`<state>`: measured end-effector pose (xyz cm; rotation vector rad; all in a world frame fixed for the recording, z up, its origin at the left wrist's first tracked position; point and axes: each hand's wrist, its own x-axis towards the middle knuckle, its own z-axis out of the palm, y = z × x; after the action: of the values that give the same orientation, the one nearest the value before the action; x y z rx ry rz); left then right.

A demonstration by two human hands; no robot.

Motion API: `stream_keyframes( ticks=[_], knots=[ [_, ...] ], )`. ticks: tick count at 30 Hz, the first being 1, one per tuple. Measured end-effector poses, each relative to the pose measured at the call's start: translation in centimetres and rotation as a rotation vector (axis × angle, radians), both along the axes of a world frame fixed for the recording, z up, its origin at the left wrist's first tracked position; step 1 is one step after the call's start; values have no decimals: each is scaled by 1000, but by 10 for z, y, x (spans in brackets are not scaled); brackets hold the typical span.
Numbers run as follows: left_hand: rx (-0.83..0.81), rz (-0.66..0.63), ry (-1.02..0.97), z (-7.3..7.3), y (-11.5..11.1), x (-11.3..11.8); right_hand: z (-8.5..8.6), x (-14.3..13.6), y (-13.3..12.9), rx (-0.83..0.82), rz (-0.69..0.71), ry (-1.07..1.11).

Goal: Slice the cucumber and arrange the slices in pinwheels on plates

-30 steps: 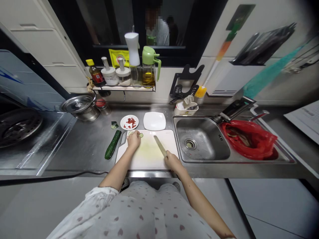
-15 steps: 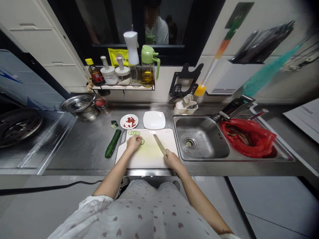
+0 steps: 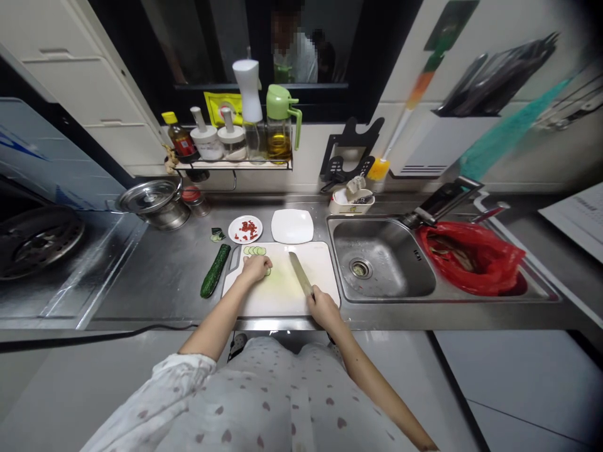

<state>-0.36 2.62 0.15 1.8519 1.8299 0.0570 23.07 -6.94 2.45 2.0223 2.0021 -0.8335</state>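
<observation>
Head view: left hand [image 3: 257,267], nearer than a second ago, fingers bunched at one cucumber slice [image 3: 268,272] (grip: cannot tell); row of slices [image 3: 255,250] thereby uncovered, far left of board [image 3: 282,302]; right hand [image 3: 324,306], fingers wrapped round knife [image 3: 300,274].

Between the left hand [image 3: 255,269] and the knife [image 3: 300,274], bare cutting board [image 3: 277,300] leaves a lane, the square plate [image 3: 292,226] across its far end. Cucumber slices [image 3: 255,250] and the round plate [image 3: 233,232] obstruct the left hand's far side; the whole cucumber [image 3: 215,271] bars a low path from the left. The board's far right corner lies open.
</observation>
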Motion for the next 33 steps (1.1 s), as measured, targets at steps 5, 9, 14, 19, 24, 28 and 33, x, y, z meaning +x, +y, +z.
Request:
stream_keyframes(
  ticks=[5, 9, 14, 19, 24, 28, 33],
  knots=[
    [45, -88, 19, 0, 5, 3, 3, 3, 1, 9, -9, 3],
    [62, -76, -5, 1, 3, 2, 4, 4, 1, 18, -7, 3],
    [74, -9, 65, 0, -6, -1, 3, 3, -1, 29, 12, -2],
    [68, 28, 126, -2, -15, 1, 7, 0, -5, 28, 49, -15],
    [74, 8, 112, -5, -17, 1, 17, -2, -12, 3, 112, -44],
    [59, 8, 84, -7, -18, -3, 26, -3, -16, -3, 143, -26],
    [55, 52, 88, -9, -17, -10, 31, -6, -15, -5, 220, -65]
  ],
)
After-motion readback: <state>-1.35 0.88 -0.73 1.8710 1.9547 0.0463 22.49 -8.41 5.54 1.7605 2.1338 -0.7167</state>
